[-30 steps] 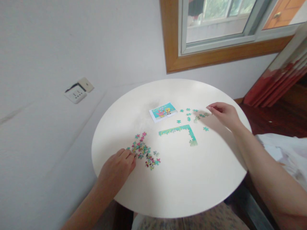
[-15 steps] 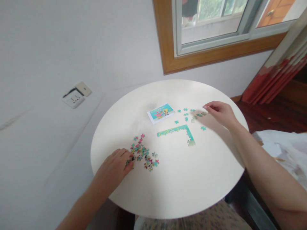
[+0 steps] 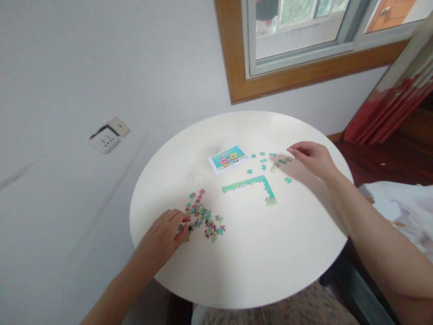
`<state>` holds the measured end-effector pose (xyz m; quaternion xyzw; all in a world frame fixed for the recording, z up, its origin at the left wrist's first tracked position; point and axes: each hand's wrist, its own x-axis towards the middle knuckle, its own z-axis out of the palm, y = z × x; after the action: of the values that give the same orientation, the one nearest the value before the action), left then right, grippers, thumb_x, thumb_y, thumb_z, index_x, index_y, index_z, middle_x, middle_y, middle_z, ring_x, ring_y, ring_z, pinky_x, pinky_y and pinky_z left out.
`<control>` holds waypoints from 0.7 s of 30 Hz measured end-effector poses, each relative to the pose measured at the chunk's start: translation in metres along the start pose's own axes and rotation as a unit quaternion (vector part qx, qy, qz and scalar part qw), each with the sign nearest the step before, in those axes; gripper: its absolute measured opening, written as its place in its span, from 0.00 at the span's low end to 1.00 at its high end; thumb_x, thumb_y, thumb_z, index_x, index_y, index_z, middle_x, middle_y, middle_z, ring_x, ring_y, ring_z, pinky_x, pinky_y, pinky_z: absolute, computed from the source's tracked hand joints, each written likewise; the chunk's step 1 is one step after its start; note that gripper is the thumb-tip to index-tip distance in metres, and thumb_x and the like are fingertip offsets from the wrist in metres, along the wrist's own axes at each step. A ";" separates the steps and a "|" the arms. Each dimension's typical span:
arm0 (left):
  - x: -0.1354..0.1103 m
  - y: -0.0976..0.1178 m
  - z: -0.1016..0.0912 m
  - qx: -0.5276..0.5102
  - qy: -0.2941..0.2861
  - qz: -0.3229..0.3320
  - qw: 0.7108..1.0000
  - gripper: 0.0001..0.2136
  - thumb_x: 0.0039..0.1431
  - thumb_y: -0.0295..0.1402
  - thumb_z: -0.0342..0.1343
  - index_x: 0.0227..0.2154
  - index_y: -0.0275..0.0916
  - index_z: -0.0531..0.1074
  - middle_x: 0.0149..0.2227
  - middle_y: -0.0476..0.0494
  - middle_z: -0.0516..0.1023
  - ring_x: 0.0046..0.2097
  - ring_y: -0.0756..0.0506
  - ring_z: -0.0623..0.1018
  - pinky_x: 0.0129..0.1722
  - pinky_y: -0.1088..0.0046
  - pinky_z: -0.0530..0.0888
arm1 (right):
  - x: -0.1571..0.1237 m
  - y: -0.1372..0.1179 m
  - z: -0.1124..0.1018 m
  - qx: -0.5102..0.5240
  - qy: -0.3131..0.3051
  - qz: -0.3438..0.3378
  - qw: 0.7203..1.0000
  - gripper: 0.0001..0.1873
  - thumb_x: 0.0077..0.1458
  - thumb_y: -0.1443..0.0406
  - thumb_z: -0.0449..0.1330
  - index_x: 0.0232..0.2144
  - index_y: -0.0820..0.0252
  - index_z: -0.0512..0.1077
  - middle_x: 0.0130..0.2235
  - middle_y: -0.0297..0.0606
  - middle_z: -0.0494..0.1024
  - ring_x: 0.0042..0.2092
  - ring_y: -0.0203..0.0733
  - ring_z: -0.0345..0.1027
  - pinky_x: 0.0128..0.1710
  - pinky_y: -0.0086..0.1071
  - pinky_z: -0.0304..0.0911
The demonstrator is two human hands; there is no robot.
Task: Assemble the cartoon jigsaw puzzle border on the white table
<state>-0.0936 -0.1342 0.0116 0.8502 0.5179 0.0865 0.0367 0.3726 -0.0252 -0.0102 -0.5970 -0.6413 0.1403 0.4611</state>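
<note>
Head view: L hand (image 3: 165, 231) is in lower left part of the frame, at the left edge of the puzzle pile (image 3: 203, 212); its fingers are bent and narrow, can't tell if they hold a pc. R hand (image 3: 313, 159) is right of centre, thumb and index tips narrow, grip also unclear. Loose pcs (image 3: 263, 167) lie near it. Joined pcs (image 3: 266, 187) form a corner approx. mid-frame, below the picture card (image 3: 227, 160).

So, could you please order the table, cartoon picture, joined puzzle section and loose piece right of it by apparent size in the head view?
1. Table
2. Cartoon picture and joined puzzle section: too close to rank
3. Loose piece
</note>
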 end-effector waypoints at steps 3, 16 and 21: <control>-0.002 -0.005 -0.007 -0.019 -0.013 0.011 1.000 0.13 0.65 0.41 0.48 0.41 0.42 0.75 0.43 0.42 0.78 0.47 0.40 0.77 0.49 0.61 0.74 | 0.000 0.001 0.000 0.005 0.000 -0.003 1.000 0.19 0.54 0.48 0.61 0.32 0.56 0.79 0.25 0.37 0.75 0.25 0.40 0.63 0.24 0.35 0.54; 0.005 -0.008 -0.007 -0.044 -0.057 0.034 0.997 0.09 0.64 0.39 0.51 0.39 0.43 0.74 0.41 0.43 0.77 0.45 0.40 0.76 0.47 0.62 0.74 | 0.000 0.003 0.001 0.010 -0.001 0.001 1.000 0.19 0.54 0.48 0.60 0.32 0.56 0.79 0.26 0.38 0.76 0.26 0.41 0.64 0.25 0.35 0.54; -0.003 -0.008 0.001 -0.040 -0.027 0.033 0.998 0.11 0.66 0.42 0.49 0.40 0.42 0.71 0.41 0.42 0.75 0.45 0.40 0.75 0.47 0.61 0.74 | 0.001 0.003 0.001 0.013 -0.010 0.006 1.000 0.18 0.55 0.49 0.61 0.32 0.56 0.79 0.24 0.36 0.73 0.25 0.40 0.61 0.24 0.34 0.51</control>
<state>-0.1020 -0.1335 0.0086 0.8666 0.4847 0.0855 0.0820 0.3740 -0.0235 -0.0121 -0.5930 -0.6409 0.1574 0.4614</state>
